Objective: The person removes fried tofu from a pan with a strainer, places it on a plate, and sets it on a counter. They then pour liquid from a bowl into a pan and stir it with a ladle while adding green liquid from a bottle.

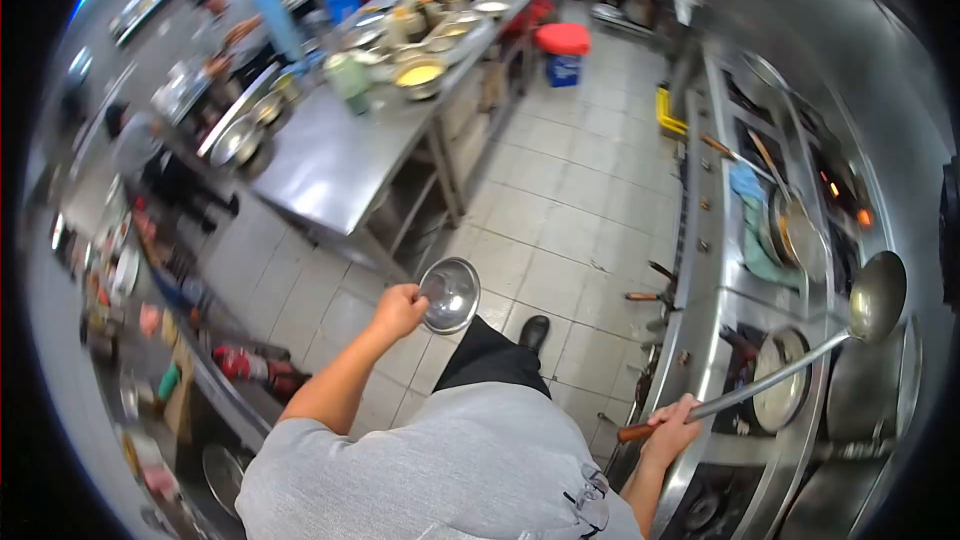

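My left hand [402, 310] is closed on the rim of a shiny steel bowl [452, 298], held out over the tiled floor. The inside of the bowl faces up and looks bare. In my right hand [676, 428] is a long ladle [879, 298], gripped near its brown wooden handle end. Its shaft slants up to the right across the stove, and its round metal head is raised beyond a pan [792, 410] with something pale in it. That pan sits on a burner just right of my right hand.
The stove [735, 285] runs along the right, with another wok [800, 240], a blue-green cloth [760, 250] and a flame. A steel counter [320, 155] on the left carries bowls and a squeeze bottle [347, 80]. Two people stand far left. A red-topped bin [563, 40] stands ahead.
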Available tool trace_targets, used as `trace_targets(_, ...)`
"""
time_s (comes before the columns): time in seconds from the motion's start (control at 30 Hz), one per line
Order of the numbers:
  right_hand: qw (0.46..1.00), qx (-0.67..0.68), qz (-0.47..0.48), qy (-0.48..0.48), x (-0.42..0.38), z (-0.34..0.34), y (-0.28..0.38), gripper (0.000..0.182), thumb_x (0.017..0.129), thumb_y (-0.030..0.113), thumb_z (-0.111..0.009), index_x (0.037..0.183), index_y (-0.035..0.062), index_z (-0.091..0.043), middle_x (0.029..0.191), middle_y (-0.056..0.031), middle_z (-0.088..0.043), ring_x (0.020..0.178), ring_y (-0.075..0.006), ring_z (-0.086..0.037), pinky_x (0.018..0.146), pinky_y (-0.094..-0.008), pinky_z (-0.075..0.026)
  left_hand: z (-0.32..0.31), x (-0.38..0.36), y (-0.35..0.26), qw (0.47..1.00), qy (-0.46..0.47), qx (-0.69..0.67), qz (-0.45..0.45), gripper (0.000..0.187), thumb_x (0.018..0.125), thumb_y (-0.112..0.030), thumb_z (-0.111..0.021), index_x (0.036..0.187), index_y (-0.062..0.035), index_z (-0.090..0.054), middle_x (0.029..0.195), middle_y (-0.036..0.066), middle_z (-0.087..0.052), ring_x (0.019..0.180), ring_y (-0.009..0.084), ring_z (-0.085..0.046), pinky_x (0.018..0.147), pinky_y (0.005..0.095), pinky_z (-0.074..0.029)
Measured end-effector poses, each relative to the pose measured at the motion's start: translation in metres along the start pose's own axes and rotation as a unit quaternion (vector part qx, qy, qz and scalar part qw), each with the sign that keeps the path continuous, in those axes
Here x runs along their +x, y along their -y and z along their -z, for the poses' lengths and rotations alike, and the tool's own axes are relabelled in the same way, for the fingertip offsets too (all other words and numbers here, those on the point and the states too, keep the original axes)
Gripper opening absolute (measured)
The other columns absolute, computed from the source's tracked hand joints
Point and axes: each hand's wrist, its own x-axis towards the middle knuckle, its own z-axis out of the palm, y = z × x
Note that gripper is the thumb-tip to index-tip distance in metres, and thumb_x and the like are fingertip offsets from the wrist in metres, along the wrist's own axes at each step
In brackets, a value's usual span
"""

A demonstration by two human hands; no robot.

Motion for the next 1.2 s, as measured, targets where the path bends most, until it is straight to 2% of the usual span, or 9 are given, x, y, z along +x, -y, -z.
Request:
trace_targets(0.13,0.934,-0.087,-0.124,0.323,0.0,-0.038,-0.057,0.02,0.095,0.014,-0.056,0.079,0.006,-0.047,0.057,-0.0019,-0.042,0.044,-0.0134,-0.046,0.045,-0.0285,-0.045,0.079,-0.073,0.038,0.988,-0.152,0.04,0.003,0.026,0.081,-0.024,-0.057,0.07,-0.0001,-0.059,0.064,0.018,-0.06,0.056,0.0296,-0.057,0.055,0.0415,-0.045)
trace_targets(0.4,0.686,-0.386,-0.276,0.552,-0.083,-0.138,-0.072,0.016,0.094,0.018,-0.058,0.088,0.0056,-0.051,0.058,0.0013,-0.043,0.046,-0.0105,-0.042,0.041,-0.0255,-0.034,0.203,-0.257,0.19,0.858,-0.443,0.076,0.249,0.025,0.084,-0.026,-0.059,0.079,-0.001,-0.06,0.077,0.023,-0.061,0.074,0.0423,-0.059,0.063,0.0466,-0.045)
trace_targets(0.5,0.647,-0.396,-0.353,0.547,-0.091,-0.159,-0.102,0.015,0.093,0.016,-0.058,0.087,0.0039,-0.052,0.059,0.0018,-0.044,0.049,-0.0098,-0.043,0.042,-0.0236,-0.034,0.198,-0.342,0.268,0.695,-0.611,0.065,0.372,0.027,0.086,-0.024,-0.058,0.075,0.0008,-0.055,0.07,0.018,-0.06,0.061,0.0318,-0.058,0.058,0.0453,-0.044)
trace_targets(0.57,0.612,-0.365,-0.477,0.515,-0.091,-0.179,-0.121,0.012,0.092,0.013,-0.058,0.087,0.0027,-0.053,0.06,0.0023,-0.045,0.05,-0.0093,-0.042,0.043,-0.0221,-0.034,0.176,-0.395,0.351,0.492,-0.758,-0.281,0.324,0.024,0.088,-0.021,-0.058,0.072,-0.0026,-0.058,0.062,0.007,-0.058,0.052,0.0197,-0.057,0.049,0.0355,-0.047)
trace_targets(0.6,0.579,-0.324,-0.569,0.486,-0.088,-0.189,-0.132,0.01,0.091,0.011,-0.058,0.088,0.0021,-0.054,0.061,0.0027,-0.045,0.051,-0.009,-0.042,0.044,-0.0213,-0.034,0.19,-0.406,0.319,0.473,-0.724,-0.187,0.465,0.026,0.089,-0.019,-0.058,0.069,-0.0021,-0.058,0.06,0.009,-0.059,0.052,0.0195,-0.058,0.049,0.0334,-0.048)
trace_targets(0.77,0.63,-0.289,-0.589,0.416,-0.129,-0.253,-0.149,0.007,0.091,0.012,-0.052,0.09,0.0046,-0.05,0.059,0.0048,-0.042,0.047,-0.0082,-0.04,0.045,-0.0245,-0.037,0.183,-0.498,0.402,0.45,-0.722,-0.054,0.523,0.028,0.087,-0.023,-0.061,0.082,0.0045,-0.057,0.073,0.017,-0.064,0.061,0.0273,-0.065,0.052,0.0373,-0.053)
trace_targets(0.8,0.639,-0.29,-0.594,0.394,-0.138,-0.265,-0.147,0.007,0.092,0.012,-0.051,0.091,0.0055,-0.05,0.059,0.0043,-0.043,0.046,-0.0076,-0.04,0.045,-0.0242,-0.037,0.196,-0.476,0.382,0.472,-0.62,0.243,0.578,0.026,0.089,-0.025,-0.059,0.085,0.0007,-0.058,0.075,0.014,-0.062,0.067,0.027,-0.063,0.062,0.0379,-0.05)
trace_targets(1.0,0.654,-0.206,-0.654,0.32,-0.161,-0.309,-0.161,0.006,0.092,0.013,-0.05,0.087,0.0111,-0.048,0.058,0.0071,-0.044,0.045,-0.0059,-0.042,0.047,-0.0266,-0.039,0.283,-0.216,0.334,0.757,-0.64,0.124,0.039,0.023,0.088,-0.007,-0.063,0.108,-0.002,-0.053,0.093,0.004,-0.056,0.072,0.0133,-0.054,0.065,0.027,-0.047)
trace_targets(1.2,0.69,-0.111,-0.664,0.264,-0.163,-0.316,-0.15,0.006,0.091,0.013,-0.053,0.087,0.0111,-0.049,0.06,0.0055,-0.046,0.047,-0.0066,-0.042,0.047,-0.0291,-0.04,0.232,0.003,0.231,0.942,-0.288,-0.031,-0.168,0.049,0.076,-0.003,-0.069,0.122,-0.0045,-0.051,0.1,0.009,-0.06,0.064,0.0154,-0.055,0.059,0.028,-0.048)
